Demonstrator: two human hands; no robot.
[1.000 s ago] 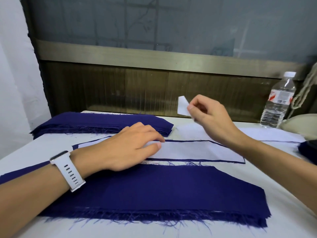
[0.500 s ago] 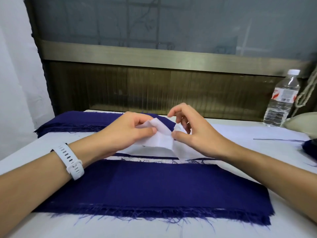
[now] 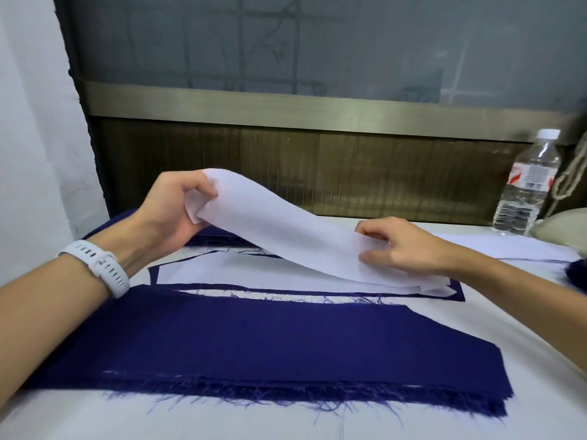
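I held a long white fabric strip between my left hand and right hand, over the surface.
My left hand pinched the strip's left end, raised in the air. My right hand, fingers curled, gripped it near the right end, low, where it met a flat white piece edged in navy. A frayed navy cloth lay nearer me; a water bottle stood far right.

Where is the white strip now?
Head view, centre: the white strip arcs from the raised left hand down to the right hand, behind the blue fabric.
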